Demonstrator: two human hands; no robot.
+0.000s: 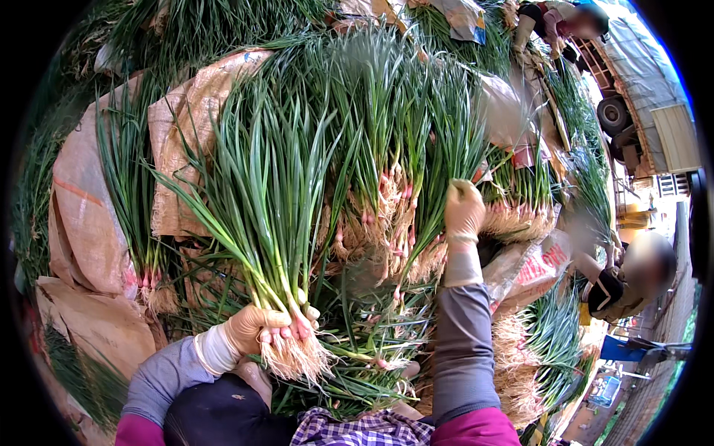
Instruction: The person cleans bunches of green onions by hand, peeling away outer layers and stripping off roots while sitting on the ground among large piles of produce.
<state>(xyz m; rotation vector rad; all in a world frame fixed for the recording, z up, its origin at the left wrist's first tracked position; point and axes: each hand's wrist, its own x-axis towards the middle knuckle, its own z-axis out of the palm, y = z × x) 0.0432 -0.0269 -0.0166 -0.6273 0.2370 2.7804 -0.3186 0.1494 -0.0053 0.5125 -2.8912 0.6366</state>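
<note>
My left hand (pixel 256 328) is closed round a bunch of green garlic (pixel 279 260), gripping it just above the pinkish bulbs. Its pale roots hang below my fingers, and the long leaves fan upward and away from me. Further out on the right, my gloved right hand (pixel 465 212) is closed with its fingers curled in. It is beside the leaves of a larger heap of green garlic (pixel 387 149), whose bulbs and roots point toward me. What the right fingers hold, if anything, is hidden.
Woven sacks (pixel 100 193) lie among more garlic at left. Root-end stacks (pixel 517 364) and a printed sack (pixel 532 271) are at right. Loose stalks (pixel 372 353) litter the space before my lap. One person (pixel 621 282) works at right, another (pixel 558 26) at far right, near a truck (pixel 632 111).
</note>
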